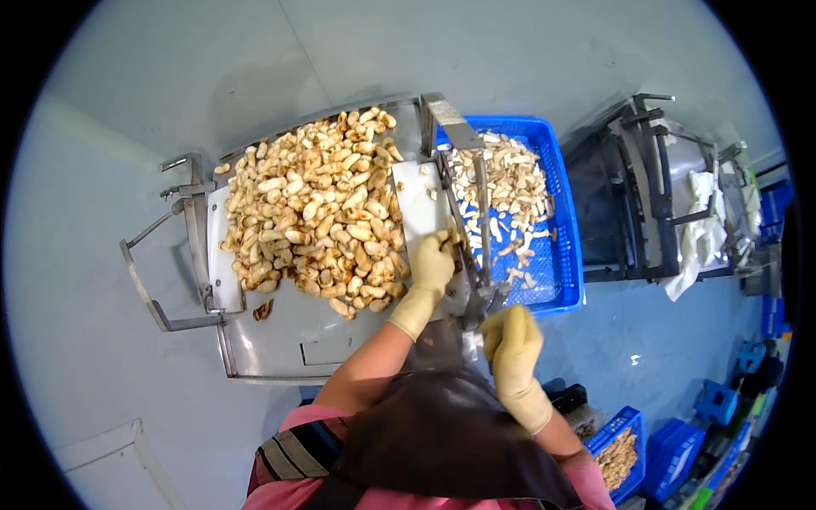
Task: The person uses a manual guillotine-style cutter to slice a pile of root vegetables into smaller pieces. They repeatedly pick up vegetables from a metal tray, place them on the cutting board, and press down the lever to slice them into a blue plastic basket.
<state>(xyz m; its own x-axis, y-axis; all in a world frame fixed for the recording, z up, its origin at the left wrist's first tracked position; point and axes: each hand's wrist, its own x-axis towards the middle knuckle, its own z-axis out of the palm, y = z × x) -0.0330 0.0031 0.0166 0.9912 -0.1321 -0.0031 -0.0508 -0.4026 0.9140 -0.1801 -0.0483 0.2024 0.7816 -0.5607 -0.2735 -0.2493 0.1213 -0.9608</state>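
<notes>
My left hand (433, 261), in a cream rubber glove, is at the near end of a white cutting board (417, 197), beside a hinged metal cutter (482, 217). Its fingers are curled on a mushroom, mostly hidden, with a brownish bit showing at the fingertips. My right hand (515, 341), gloved alike and slightly blurred, is closed around the cutter's near end, where the handle is largely covered. Left of the board lies a big heap of whole brown-stained mushrooms (319, 210). Cut mushroom pieces (503, 178) lie in a blue plastic basket (567, 217) beyond the blade.
The steel table (274, 344) carries a dark scrap (262, 310) near its front. A second metal frame (650, 191) with a white cloth (698, 229) stands at right. On the floor, lower right, are a blue basket of mushrooms (618, 456) and a blue crate (672, 456).
</notes>
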